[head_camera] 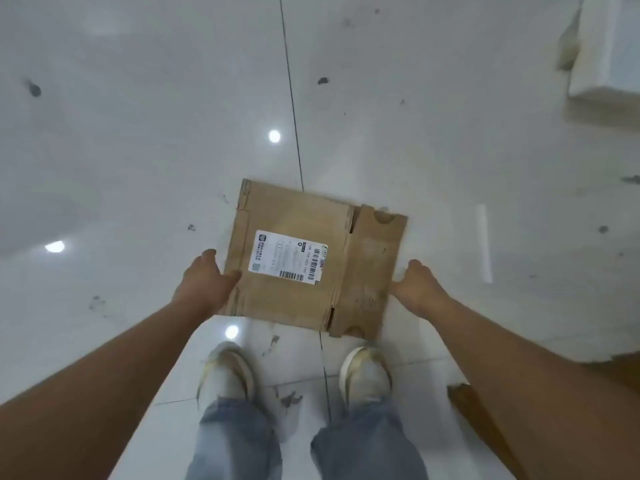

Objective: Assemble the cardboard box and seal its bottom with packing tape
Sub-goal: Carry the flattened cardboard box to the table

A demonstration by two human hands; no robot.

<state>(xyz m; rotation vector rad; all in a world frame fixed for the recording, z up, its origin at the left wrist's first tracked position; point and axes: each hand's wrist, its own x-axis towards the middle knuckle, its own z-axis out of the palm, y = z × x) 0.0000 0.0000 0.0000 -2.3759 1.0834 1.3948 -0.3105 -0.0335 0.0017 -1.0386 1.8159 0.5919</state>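
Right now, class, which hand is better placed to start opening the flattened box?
Probably the right hand: it holds the cardboard box at the edge by the loose flap. The left hand grips the folded side near the shipping label.

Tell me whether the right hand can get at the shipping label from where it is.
Probably yes: the right hand holds the flattened cardboard box's right edge, and the shipping label lies uncovered on top.
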